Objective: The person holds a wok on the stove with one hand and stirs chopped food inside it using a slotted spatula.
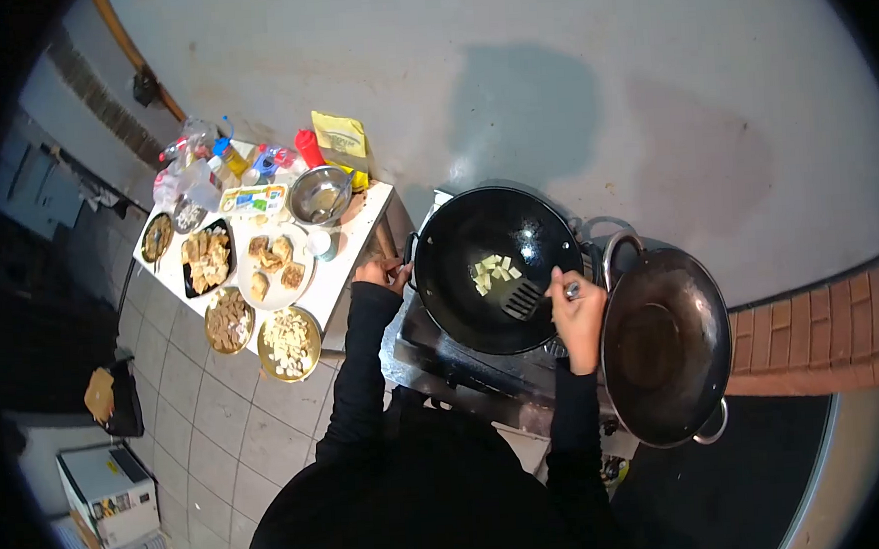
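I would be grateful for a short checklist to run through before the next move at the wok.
1. Right hand holding the spatula: ok, it is in the grip.
2. Spatula inside the wok: ok, its slotted end is close to the pale pieces.
3. Pale pieces all inside the wok: ok, bunched near its middle.
4. Left hand at the wok's left edge: ok; how firmly it grips, cannot tell.
5. Flame under the wok: cannot tell, the wok blocks the view.
6. Free room to the right of the right hand: not ok, the other wok appears close by.
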Demonstrator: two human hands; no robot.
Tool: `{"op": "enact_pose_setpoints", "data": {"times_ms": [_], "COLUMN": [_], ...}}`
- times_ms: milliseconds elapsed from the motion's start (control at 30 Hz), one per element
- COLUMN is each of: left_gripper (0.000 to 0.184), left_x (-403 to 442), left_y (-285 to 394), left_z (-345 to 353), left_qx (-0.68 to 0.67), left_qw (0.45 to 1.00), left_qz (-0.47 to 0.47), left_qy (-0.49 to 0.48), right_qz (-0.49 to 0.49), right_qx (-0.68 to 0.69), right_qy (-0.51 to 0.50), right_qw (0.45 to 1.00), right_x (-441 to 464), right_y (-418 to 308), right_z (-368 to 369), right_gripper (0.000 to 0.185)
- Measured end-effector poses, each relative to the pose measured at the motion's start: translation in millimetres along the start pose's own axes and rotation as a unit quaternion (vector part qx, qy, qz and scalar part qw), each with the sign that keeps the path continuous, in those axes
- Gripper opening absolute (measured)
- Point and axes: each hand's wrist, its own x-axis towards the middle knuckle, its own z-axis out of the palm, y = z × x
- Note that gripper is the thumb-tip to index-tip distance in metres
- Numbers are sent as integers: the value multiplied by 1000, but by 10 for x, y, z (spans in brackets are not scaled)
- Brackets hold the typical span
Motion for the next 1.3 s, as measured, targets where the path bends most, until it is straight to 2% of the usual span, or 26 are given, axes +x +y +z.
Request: {"op": "enact_pose_setpoints", "data": {"times_ms": [133,200,233,267,333,500,567,600,633,733,800,833,900,933,1000,1100,1200,1300], "left_gripper": [19,22,25,24,23,20,20,19,18,19,19,20,20,20,19,19,19,18], "left_x": [-105,-124,-131,-144,-153,-86,-33,-20,-6,33,45,54,51,45,67,41,35,31], "left_y": [203,138,184,143,185,170,126,83,56,-2,-59,-28,-28,-28,0,-1,12,-12], "left_z": [-23,19,-11,38,-8,-79,-91,-84,-84,-109,-77,-108,-118,-136,-140,-133,-144,-120], "left_qx": [33,42,70,65,83,73,27,37,33,-9,-32,-43,-44,-40,-39,-41,-47,-66], "left_qw": [996,996,995,993,993,994,998,998,998,999,997,999,998,997,998,996,997,996], "left_qz": [-84,-37,-53,-14,-10,-8,-16,11,13,26,62,30,48,67,48,78,58,50], "left_qy": [19,63,37,98,89,79,51,58,47,19,32,6,7,11,-3,24,19,22], "right_qz": [25,-43,-63,-67,-59,-20,23,45,-19,-28,-2,5,47,39,54,10,57,58], "right_qx": [92,94,85,108,82,8,72,92,65,36,61,35,35,19,65,80,108,71], "right_qy": [-26,-7,-18,-15,-38,-5,-14,-33,-11,-22,-13,6,24,29,40,-8,15,25], "right_qw": [995,995,994,992,994,1000,997,994,998,999,998,999,998,999,996,997,992,995], "right_x": [177,315,368,371,328,119,173,220,293,326,230,160,26,-7,5,154,196,80], "right_y": [85,34,5,-42,-75,130,109,36,49,-192,-210,-190,-187,-101,1,97,-116,-213], "right_z": [154,128,72,29,-81,76,192,188,226,-13,-98,-111,-65,17,184,302,106,-132], "right_gripper": [30,30,30,30,30,31,32,32,33,32,33,32,32,32,32,31,32,33]}}
